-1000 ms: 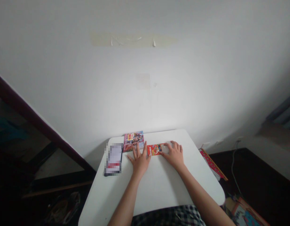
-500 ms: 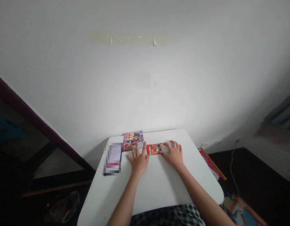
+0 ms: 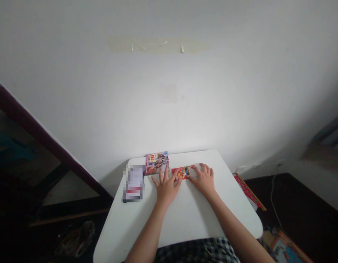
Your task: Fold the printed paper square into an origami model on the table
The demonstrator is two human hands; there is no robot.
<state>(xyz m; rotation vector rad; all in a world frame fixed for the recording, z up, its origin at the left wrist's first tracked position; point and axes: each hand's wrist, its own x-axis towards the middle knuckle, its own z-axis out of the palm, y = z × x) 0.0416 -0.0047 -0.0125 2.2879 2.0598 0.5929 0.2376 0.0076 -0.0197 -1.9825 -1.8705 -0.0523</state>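
A small red printed card with colourful figures lies flat on the white table. My right hand holds its right end, thumb at the near edge and curled fingers at the far edge, covering part of it. My left hand has its fingers spread, with thumb and index finger over the card's left end. Just beyond the left fingertips is a pink and blue printed leaflet showing people and large numerals. Left of that hand lies a phone, its screen blurred by pixels.
The table's far edge meets a white wall with old tape on it. A dark purple-framed panel leans at the left. On the floor at right are a cable and picture books.
My left hand has shifted right, from beside the red card onto its left end, thumb and index now covering part of it. My right hand has stayed nearly still.
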